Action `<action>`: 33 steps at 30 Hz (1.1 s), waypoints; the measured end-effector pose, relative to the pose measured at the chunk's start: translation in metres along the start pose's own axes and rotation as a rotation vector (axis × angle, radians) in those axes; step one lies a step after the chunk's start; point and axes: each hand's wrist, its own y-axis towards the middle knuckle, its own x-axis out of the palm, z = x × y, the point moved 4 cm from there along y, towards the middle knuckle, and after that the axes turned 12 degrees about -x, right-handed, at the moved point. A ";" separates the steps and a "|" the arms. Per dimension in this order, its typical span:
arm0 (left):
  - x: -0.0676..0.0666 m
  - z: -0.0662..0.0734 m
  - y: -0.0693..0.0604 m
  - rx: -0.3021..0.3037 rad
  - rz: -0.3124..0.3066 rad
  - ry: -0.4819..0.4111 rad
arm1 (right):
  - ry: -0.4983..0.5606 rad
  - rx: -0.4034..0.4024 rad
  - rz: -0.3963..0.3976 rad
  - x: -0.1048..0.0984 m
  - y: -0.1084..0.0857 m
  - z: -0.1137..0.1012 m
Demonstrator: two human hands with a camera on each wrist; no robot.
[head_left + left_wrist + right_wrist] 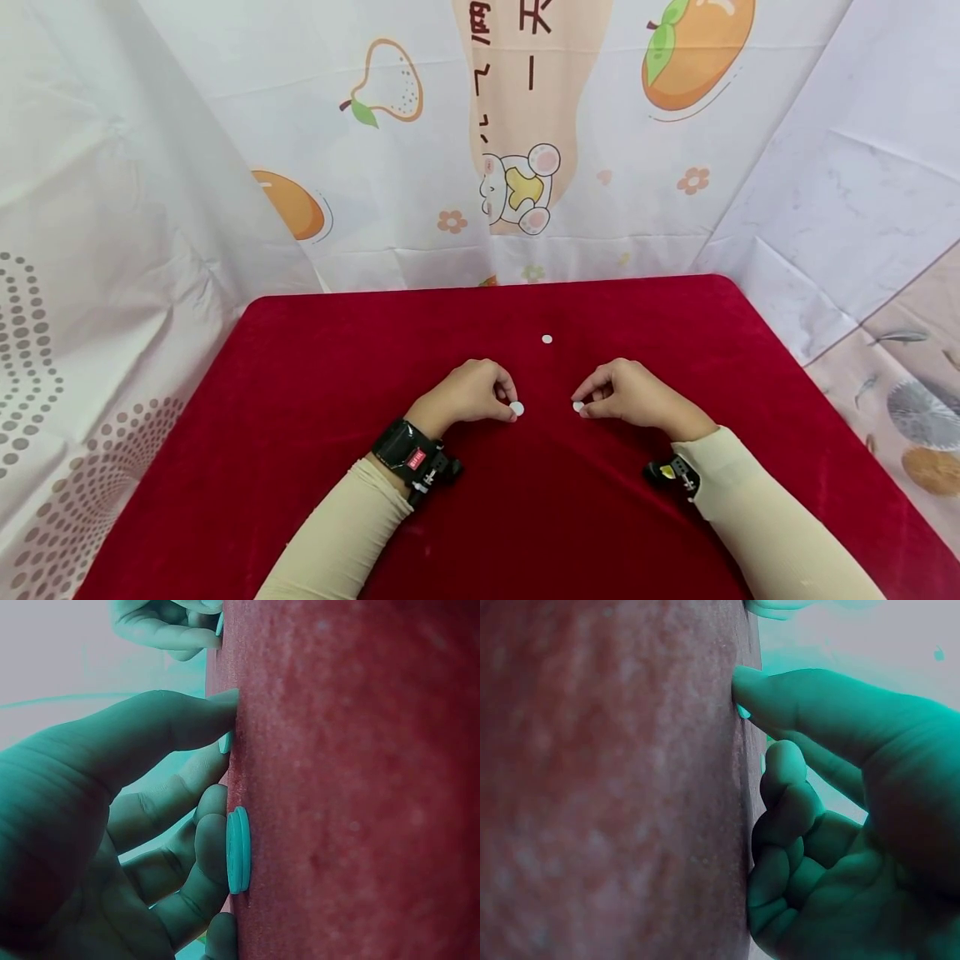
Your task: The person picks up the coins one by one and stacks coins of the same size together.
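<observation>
My left hand (474, 393) pinches a small round white disc (517, 408) between thumb and index finger at the cloth. In the left wrist view, a sliver of this disc (225, 742) shows behind the thumb. Beside that hand's curled fingers stands a thicker disc piece (238, 850), seen edge-on with two layers; the head view does not show it. My right hand (633, 395) pinches another white disc (578, 406), mostly covered by the fingertips; a bit of the disc (743, 712) peeks out under the thumb in the right wrist view.
A third white disc (547, 339) lies farther back on the red cloth-covered table (375, 333). Printed white curtains (420, 167) hang behind the table and at both sides. Each wrist wears a black camera mount (420, 458).
</observation>
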 end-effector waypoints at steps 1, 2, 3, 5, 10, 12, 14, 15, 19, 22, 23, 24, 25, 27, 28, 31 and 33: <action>0.000 0.000 0.000 -0.001 0.001 0.003 | 0.002 0.000 -0.002 0.000 0.000 0.000; 0.000 0.000 0.000 0.001 0.001 0.005 | 0.004 0.000 -0.002 0.000 0.000 0.000; 0.000 0.000 0.000 0.002 0.002 0.005 | 0.008 0.003 -0.002 0.000 0.000 0.000; -0.001 0.001 -0.001 0.007 0.004 0.005 | 0.019 0.011 0.001 0.000 0.001 0.000; -0.003 0.004 -0.004 0.013 0.010 -0.005 | 0.043 0.037 0.009 0.000 0.001 0.000; -0.003 0.004 -0.004 0.013 0.012 -0.004 | 0.045 0.044 0.009 0.000 0.001 0.000; -0.003 0.004 -0.004 0.014 0.012 -0.003 | 0.048 0.048 0.008 0.000 0.001 0.001; -0.003 0.004 -0.004 0.013 0.012 -0.002 | 0.049 0.049 0.008 0.000 0.001 0.001; -0.002 0.002 -0.003 0.009 0.008 -0.002 | 0.059 0.054 0.007 0.001 0.001 0.002; -0.001 0.002 -0.002 0.009 0.005 -0.001 | 0.060 0.056 0.006 0.001 0.001 0.003; -0.001 0.001 -0.002 0.011 0.005 -0.001 | 0.061 0.057 0.006 0.001 0.001 0.003; -0.001 0.001 -0.002 0.012 0.005 -0.001 | 0.061 0.058 0.006 0.001 0.001 0.003; -0.001 0.001 -0.001 0.013 0.005 0.000 | 0.062 0.058 0.006 0.001 0.001 0.003; -0.001 0.001 -0.001 0.016 0.005 0.001 | 0.063 0.057 0.006 0.001 0.000 0.003; -0.001 0.001 -0.001 0.017 0.005 0.002 | 0.064 0.055 0.005 0.001 0.000 0.003; -0.001 0.001 -0.001 0.017 0.005 0.003 | 0.068 0.047 0.003 0.001 0.000 0.002; -0.001 0.001 -0.001 0.017 0.006 0.004 | 0.073 0.040 0.002 0.001 0.001 0.002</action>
